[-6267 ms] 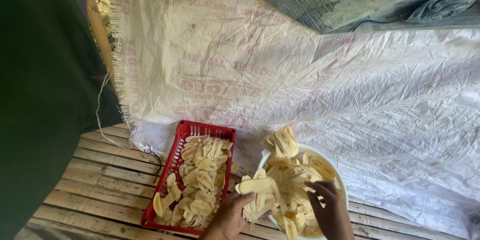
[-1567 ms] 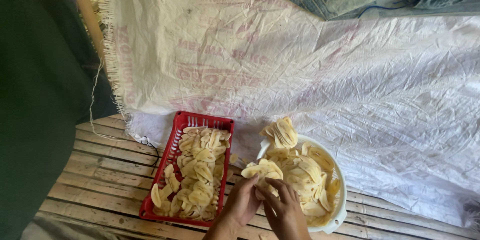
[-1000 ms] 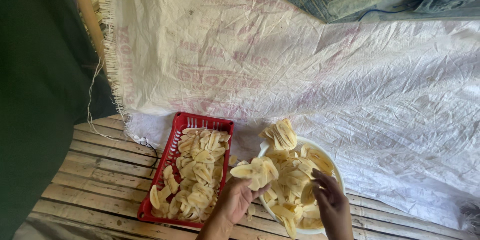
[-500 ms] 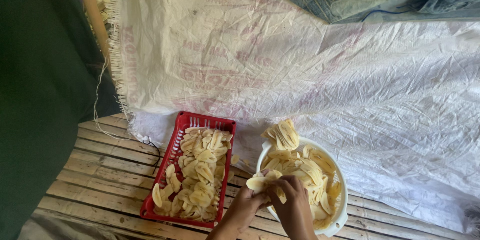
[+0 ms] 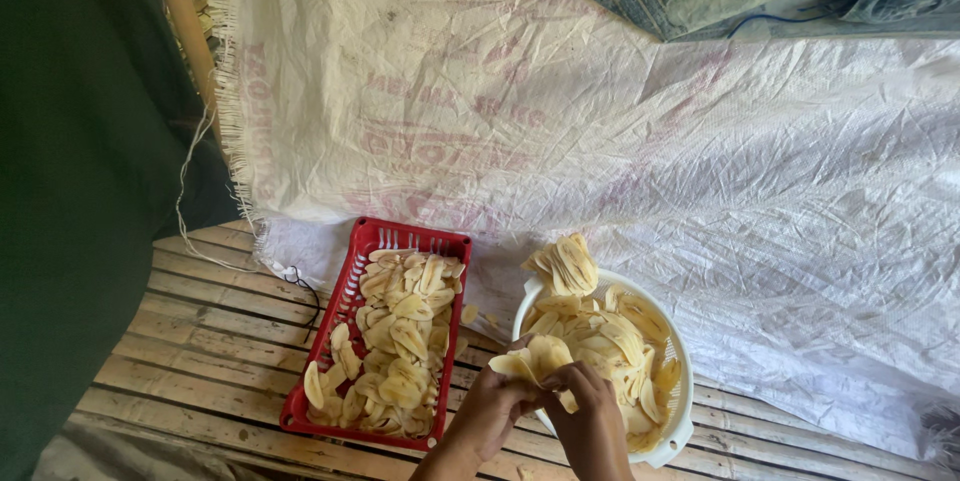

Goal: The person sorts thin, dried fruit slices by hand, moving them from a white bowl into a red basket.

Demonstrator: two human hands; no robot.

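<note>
A slatted bamboo platform (image 5: 200, 361) runs under you, and a big pale woven sack cloth (image 5: 600, 141) is spread over its far part, with dark fabric bunched at the top edge.

Your left hand (image 5: 490, 411) and your right hand (image 5: 590, 421) meet over the near-left rim of the white bowl (image 5: 680, 421). Both are closed on the same small fan of pale yellow slices (image 5: 535, 359), your left fingers pinching it from the left and your right fingers curled over it from the right. The fan stands up from your grip, with its flat faces stacked and its long axis pointing up and slightly away from you.

The rest of the slices fill the white bowl just behind and right of your hands, and a second bunch (image 5: 565, 266) rests on its far rim. The red basket (image 5: 350, 341) lies to the left of your grip, close beside the bowl, with its long side running away from you. It is already loosely layered with slices. Your left hand is nearer to the basket, and your right hand is nearer to the bowl's middle.
</note>
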